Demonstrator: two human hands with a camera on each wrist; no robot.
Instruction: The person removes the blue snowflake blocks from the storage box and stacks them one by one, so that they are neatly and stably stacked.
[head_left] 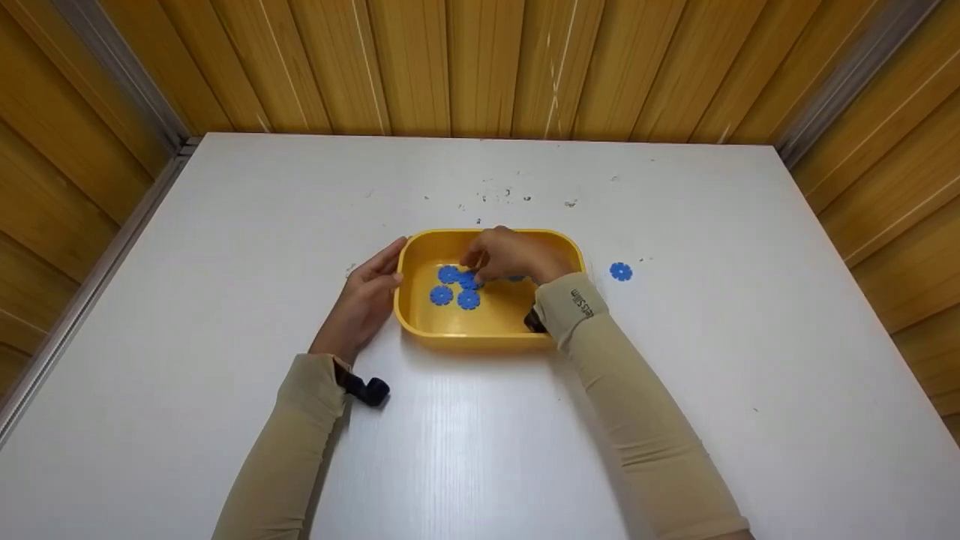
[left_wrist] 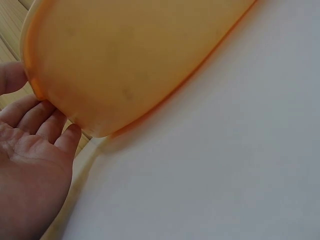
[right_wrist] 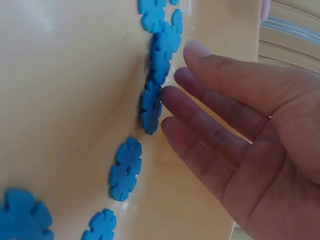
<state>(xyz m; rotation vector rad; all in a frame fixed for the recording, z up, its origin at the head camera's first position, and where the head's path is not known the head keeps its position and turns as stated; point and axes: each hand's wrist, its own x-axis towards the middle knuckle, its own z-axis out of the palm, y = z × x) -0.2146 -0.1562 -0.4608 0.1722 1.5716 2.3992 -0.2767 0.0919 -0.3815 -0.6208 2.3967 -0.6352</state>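
A yellow plastic tray (head_left: 442, 339) with rounded corners stands on the white table. My left hand (head_left: 364, 304) holds its left end, with the thumb at the rim and the fingers along the outer wall; the left wrist view shows these fingers (left_wrist: 35, 115) against the wall. Inside the tray lie several blue notched snowflake discs (head_left: 469, 299), some overlapping. Reaching into the tray, my right hand (head_left: 510, 253) has its fingertips right at the overlapping discs (right_wrist: 151, 107). Nothing sits between its thumb and spread fingers in the right wrist view. It partly hides discs further right.
One loose blue disc (head_left: 621, 271) lies on the table (head_left: 712, 337) to the right of the tray. Small dark marks (head_left: 527, 198) dot the tabletop behind the tray. A wood-look panel wall (head_left: 480, 67) borders the table's far edge.
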